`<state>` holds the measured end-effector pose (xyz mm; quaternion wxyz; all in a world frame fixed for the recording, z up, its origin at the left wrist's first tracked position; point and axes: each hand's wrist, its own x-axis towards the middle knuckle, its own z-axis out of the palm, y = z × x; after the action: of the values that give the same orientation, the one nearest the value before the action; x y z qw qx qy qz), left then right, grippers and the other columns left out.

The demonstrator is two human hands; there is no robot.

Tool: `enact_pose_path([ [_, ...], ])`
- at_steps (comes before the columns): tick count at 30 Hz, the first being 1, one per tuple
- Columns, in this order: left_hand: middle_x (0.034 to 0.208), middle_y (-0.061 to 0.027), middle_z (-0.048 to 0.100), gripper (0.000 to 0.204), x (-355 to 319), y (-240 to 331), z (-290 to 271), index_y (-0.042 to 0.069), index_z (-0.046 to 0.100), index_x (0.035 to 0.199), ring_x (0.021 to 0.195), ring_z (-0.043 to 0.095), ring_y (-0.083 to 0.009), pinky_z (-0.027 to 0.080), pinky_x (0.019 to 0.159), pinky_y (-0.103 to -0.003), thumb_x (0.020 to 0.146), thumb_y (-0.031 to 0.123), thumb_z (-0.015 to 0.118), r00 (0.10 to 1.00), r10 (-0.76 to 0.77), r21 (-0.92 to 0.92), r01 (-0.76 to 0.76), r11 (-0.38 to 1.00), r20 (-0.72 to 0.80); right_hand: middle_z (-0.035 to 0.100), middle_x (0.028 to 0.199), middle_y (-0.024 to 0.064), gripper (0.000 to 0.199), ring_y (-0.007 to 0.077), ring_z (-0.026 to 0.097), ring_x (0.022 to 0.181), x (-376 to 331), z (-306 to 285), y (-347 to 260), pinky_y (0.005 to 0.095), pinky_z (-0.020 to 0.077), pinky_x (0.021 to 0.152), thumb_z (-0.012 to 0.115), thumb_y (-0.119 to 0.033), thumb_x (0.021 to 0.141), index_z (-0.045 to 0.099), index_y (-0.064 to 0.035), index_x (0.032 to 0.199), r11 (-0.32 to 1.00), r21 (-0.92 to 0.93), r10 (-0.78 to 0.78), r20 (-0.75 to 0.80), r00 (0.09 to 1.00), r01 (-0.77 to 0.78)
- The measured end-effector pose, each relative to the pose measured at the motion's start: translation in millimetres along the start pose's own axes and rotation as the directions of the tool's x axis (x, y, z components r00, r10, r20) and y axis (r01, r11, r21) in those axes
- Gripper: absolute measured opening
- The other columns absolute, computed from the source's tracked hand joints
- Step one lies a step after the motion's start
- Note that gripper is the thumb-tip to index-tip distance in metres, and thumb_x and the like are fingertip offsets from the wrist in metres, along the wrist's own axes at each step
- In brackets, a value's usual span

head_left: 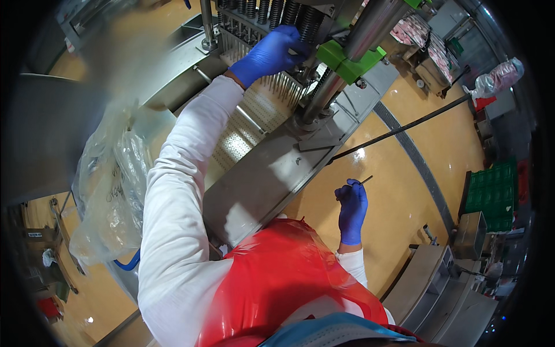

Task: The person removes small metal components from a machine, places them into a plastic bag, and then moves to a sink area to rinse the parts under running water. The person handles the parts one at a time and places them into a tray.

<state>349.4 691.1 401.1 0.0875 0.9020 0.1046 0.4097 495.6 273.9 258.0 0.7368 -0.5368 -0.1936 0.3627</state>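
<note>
My left hand (267,56), in a blue glove, reaches up into a steel machine with a bank of coil springs (263,13) over rows of thin needles (282,88). Its fingers are curled closed at the right end of the springs; whatever they grip is hidden. Below the needles lies a perforated metal bed (234,139). My right hand (352,211), also gloved in blue, is held over the floor to the right of the machine. Between its thumb and fingers it pinches a short thin dark rod (366,180), pointing up and right.
A thick steel column (324,95) with a green clamp block (350,61) stands right of my left hand. Clear plastic sheeting (113,196) hangs at left. A black pole (404,128) slants across the right side. Green crates (491,196) and a metal bench (419,280) stand farther right.
</note>
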Motion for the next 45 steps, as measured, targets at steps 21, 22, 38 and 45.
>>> enact_pose_path([
  [21,0.093,-0.0084,0.076,0.022,-11,4,-13,0.010,0.076,0.116,0.088,0.073,-0.0211,0.059,0.080,-0.032,0.095,0.013,0.071,0.969,-0.245,-0.275,0.229,0.934,-0.022,0.056,0.078,0.0025,0.025,0.0118,0.056,0.071,-16,14,7,0.0270,0.0474,0.066,0.050,-0.020,0.110,0.062,0.0010,0.116,0.989,-0.142,0.038,-0.066,0.997,-0.047],
  [22,0.093,-0.0088,0.075,0.021,-11,2,-13,0.010,0.077,0.114,0.088,0.072,-0.0230,0.059,0.080,-0.034,0.094,0.012,0.072,0.983,-0.183,-0.149,0.182,0.972,0.002,0.054,0.077,0.0013,0.025,0.0104,0.054,0.069,-17,15,5,0.0256,0.0448,0.063,0.050,-0.020,0.109,0.062,0.0007,0.116,0.983,-0.176,0.047,-0.055,0.997,-0.056],
  [38,0.098,-0.0092,0.076,0.023,-8,43,-16,0.004,0.076,0.114,0.088,0.073,-0.0240,0.059,0.084,-0.033,0.093,0.012,0.072,0.969,-0.247,0.052,0.246,0.968,0.008,0.073,0.087,0.0100,0.033,0.0132,0.068,0.075,32,32,-24,0.0258,0.0511,0.068,0.063,-0.015,0.101,0.069,-0.0028,0.131,0.716,-0.555,-0.265,0.346,0.900,0.424],
  [45,0.096,-0.0067,0.076,0.025,-36,186,6,-0.001,0.077,0.112,0.084,0.070,-0.0121,0.057,0.081,-0.027,0.093,0.015,0.075,0.531,-0.806,-0.589,0.749,0.303,0.260,0.076,0.090,0.0136,0.017,0.0215,0.072,0.068,83,84,-73,0.0301,0.0545,0.066,0.075,-0.005,0.090,0.073,-0.0049,0.107,0.670,-0.377,-0.523,0.371,0.767,0.639],
])
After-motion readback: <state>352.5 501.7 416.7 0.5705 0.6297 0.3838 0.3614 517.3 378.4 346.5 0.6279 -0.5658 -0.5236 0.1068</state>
